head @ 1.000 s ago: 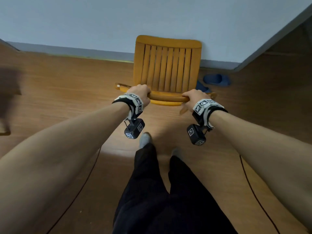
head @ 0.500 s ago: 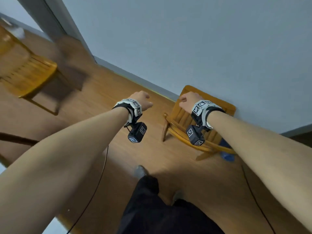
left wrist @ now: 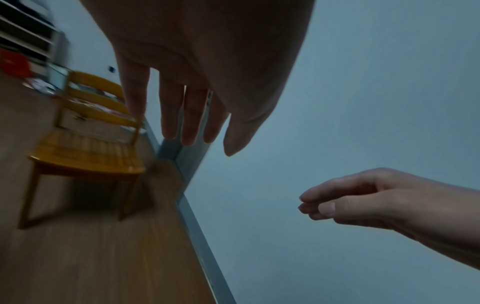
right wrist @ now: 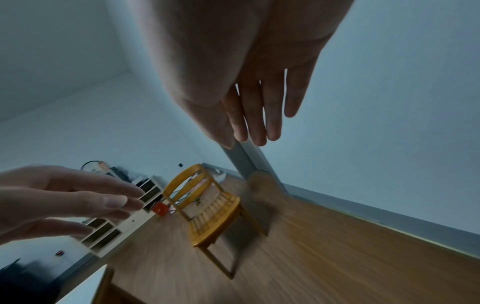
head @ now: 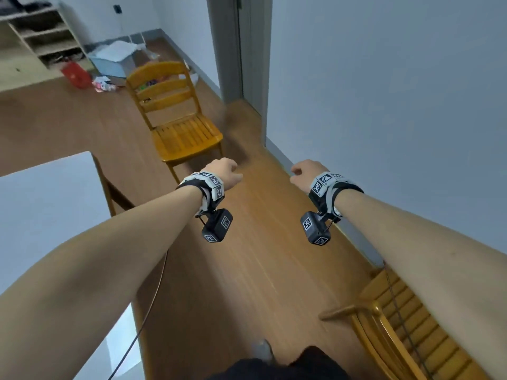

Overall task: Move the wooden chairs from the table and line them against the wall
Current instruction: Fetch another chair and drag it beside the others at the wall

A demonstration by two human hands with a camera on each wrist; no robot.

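A yellow wooden chair (head: pixel 181 124) stands on the floor ahead, past the table corner and near the door frame; it also shows blurred as the chair (left wrist: pixel 88 148) and the chair (right wrist: pixel 207 209). A second wooden chair (head: pixel 406 325) stands by the wall at the lower right, partly hidden by my right arm. My left hand (head: pixel 225 171) and right hand (head: pixel 304 172) hang in the air in front of me, apart from both chairs and holding nothing. The left hand's fingers (left wrist: pixel 179 115) are straight and relaxed, and so are the right hand's fingers (right wrist: pixel 259 115).
A white table (head: pixel 46 204) with wooden legs fills the left. The light wall (head: pixel 384 105) and its grey skirting run along the right, with a grey door frame (head: pixel 238 50) ahead. Shelves (head: pixel 46 37), a red bag (head: pixel 76 75) and scattered things lie at the far end.
Both hands have let go of the chair at the wall and now hang empty. My view has swung left from that chair toward the chair near the door frame.
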